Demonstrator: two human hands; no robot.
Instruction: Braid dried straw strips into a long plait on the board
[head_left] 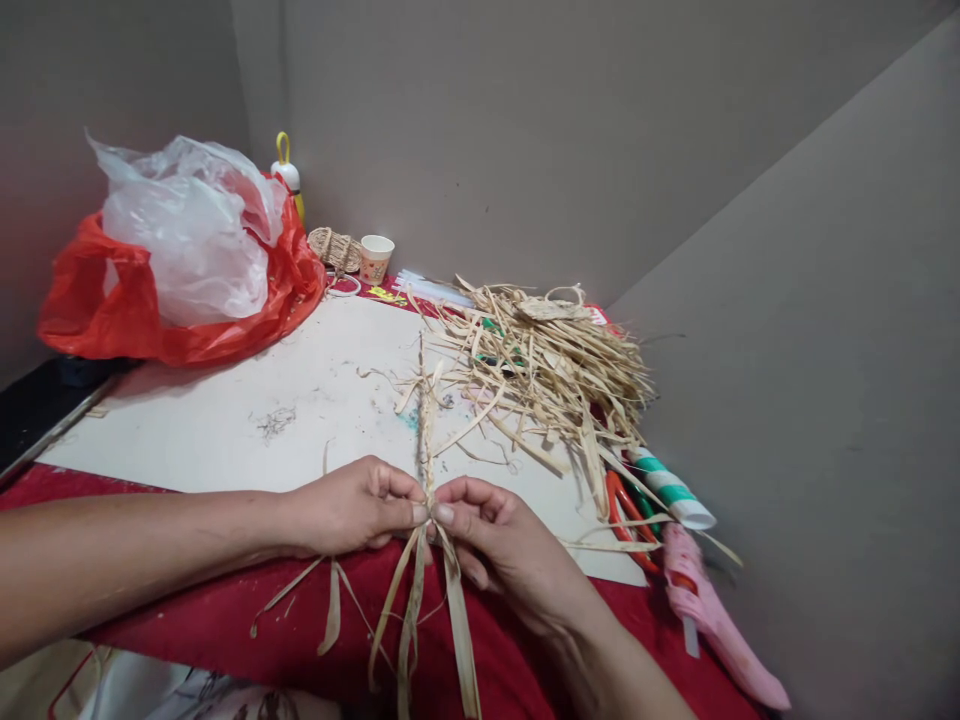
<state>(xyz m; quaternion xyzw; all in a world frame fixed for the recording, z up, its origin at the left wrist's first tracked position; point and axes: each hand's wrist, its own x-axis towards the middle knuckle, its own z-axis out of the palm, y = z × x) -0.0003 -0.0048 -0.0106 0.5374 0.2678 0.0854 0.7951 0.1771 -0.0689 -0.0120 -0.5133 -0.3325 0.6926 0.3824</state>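
A straw braid (pixel 427 420) is pinched at its near end by both hands, right at the front edge of the white board (pixel 225 420). The left hand (pixel 352 505) is brought in from the left, thumb and forefinger pressed together on the braid; the right hand (pixel 502 540) is set against it from the other side, its fingertips (pixel 448 513) closed on the same spot, so that the two thumbs are nearly touching. Above the fingers the plaited length is laid flat on the board, pointing away from the person. Below the fingers the loose strands (pixel 420 620) are fanned out and hung over the red cloth (pixel 225 620). A pile of straw (pixel 547 365) is heaped just right of the braid's far end. Orange-handled scissors (pixel 626 510) and a green-striped tube (pixel 671 490) are seen at the pile's near right edge. A red plastic bag (pixel 135 310) is slumped at the far left corner, a paper cup (pixel 375 258) is stood by the wall.
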